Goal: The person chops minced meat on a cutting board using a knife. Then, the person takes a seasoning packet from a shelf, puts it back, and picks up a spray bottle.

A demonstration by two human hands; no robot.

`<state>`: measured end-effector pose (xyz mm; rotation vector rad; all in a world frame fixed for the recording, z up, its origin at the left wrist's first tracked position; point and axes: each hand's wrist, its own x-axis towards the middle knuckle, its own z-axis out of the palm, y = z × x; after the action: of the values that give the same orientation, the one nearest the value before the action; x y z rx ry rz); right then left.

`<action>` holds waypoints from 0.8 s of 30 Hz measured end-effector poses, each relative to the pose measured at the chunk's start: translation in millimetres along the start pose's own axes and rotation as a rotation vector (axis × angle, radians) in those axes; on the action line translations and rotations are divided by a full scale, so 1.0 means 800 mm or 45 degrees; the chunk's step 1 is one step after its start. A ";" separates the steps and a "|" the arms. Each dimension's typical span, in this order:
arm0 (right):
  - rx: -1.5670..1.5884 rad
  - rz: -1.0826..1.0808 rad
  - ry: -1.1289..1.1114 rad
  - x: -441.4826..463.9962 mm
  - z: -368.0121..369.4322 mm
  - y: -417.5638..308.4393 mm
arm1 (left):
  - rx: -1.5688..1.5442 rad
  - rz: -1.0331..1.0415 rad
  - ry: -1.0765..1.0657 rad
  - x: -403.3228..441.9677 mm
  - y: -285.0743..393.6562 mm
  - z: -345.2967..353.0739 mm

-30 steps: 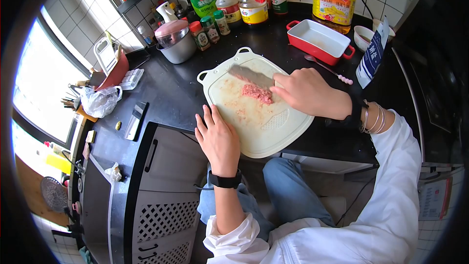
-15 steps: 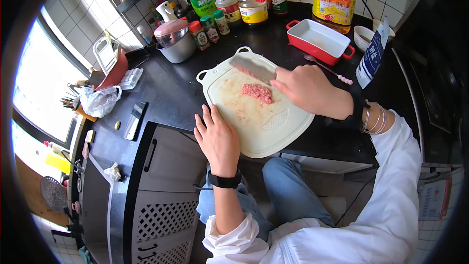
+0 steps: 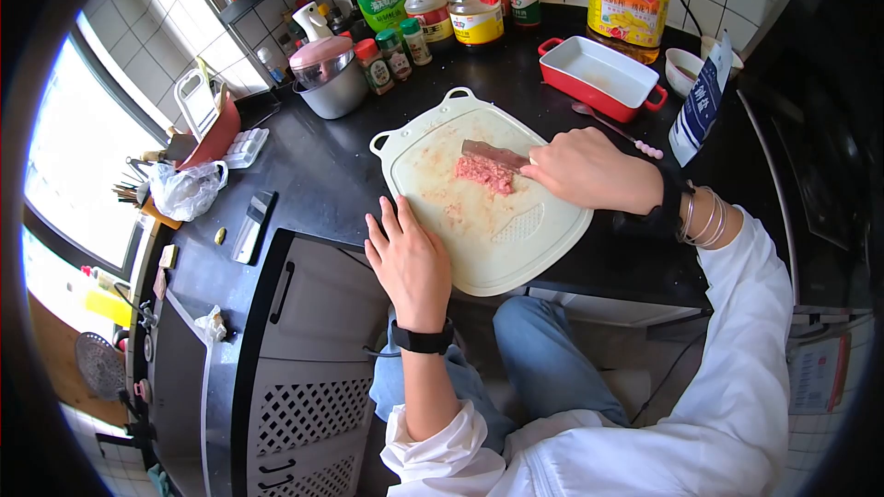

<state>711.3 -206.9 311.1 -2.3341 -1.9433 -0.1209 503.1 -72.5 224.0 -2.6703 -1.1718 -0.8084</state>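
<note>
Broad grey steel knife [image 3: 493,155] has shifted toward 4 o'clock since half a second ago, and its blade now lies along the 12 o'clock side of the pink heap of minced meat [image 3: 483,175]; whether its edge reaches the surface beneath cannot be told. The right hand [image 3: 589,170], coming in from 3 o'clock, is closed around the handle. The meat sits near the middle of the cream plastic chopping board [image 3: 483,258], which has two looped handles toward 11 o'clock. At the board's 8 o'clock edge the left hand [image 3: 410,267] rests with fingers extended and slightly parted, holding nothing, where it was before

Around the board on the glossy black bench [image 3: 304,184], a red rectangular dish with a white inside [image 3: 603,78] stands between 1 and 2 o'clock, a spoon with a pink beaded handle [image 3: 619,131] lies near 2, and a round silver bowl with a pink top [image 3: 331,92] stands at 10
</note>
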 end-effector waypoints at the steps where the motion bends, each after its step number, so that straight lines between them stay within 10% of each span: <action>1: 0.011 0.029 -0.021 0.002 -0.002 0.001 | -0.001 -0.004 -0.001 0.000 0.000 0.000; 24: 0.566 0.145 0.359 -0.026 -0.059 -0.006 | -0.335 -0.011 0.003 0.007 -0.013 0.012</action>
<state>702.7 -232.5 355.8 -2.0046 -1.5172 -0.0058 502.9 -58.3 217.8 -2.8705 -1.1495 -1.0330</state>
